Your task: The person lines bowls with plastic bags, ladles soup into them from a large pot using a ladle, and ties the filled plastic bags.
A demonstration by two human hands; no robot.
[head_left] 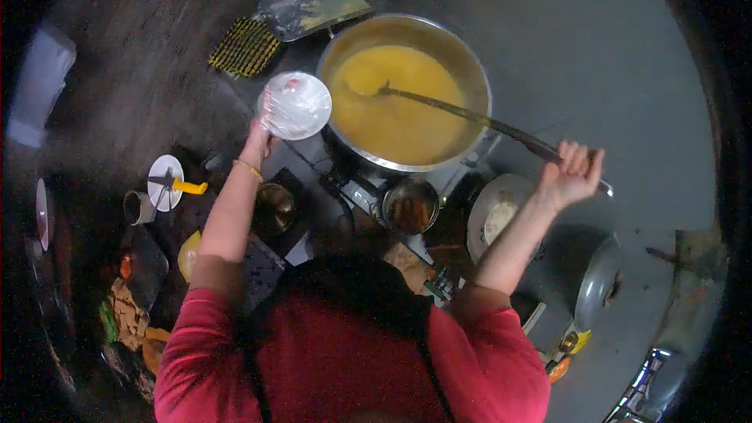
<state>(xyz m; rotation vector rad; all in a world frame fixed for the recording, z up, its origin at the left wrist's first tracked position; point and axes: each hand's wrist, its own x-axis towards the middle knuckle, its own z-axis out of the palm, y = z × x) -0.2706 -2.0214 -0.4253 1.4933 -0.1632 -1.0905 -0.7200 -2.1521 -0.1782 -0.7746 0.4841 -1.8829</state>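
My left hand (262,139) grips a white bowl (301,110) that looks wrapped in clear plastic, just left of the pot's rim. A small reddish spot shows near the bowl's upper edge. The large steel pot (462,51) holds a thick yellow liquid (407,125). Closed around the upper end of a long-handled ladle (470,115) is my right hand (576,174), out to the right of the pot. The ladle slants down to the left, and its head lies in the yellow liquid, partly hidden.
Behind the pot are a smeared metal tray (313,8) and a yellow-black ridged item (244,47). A small pan (410,205) sits below it. To the right are a pale dish (482,211) and a grey lid (597,282). A yellow-handled tool (188,186) rests on a white plate (163,168).
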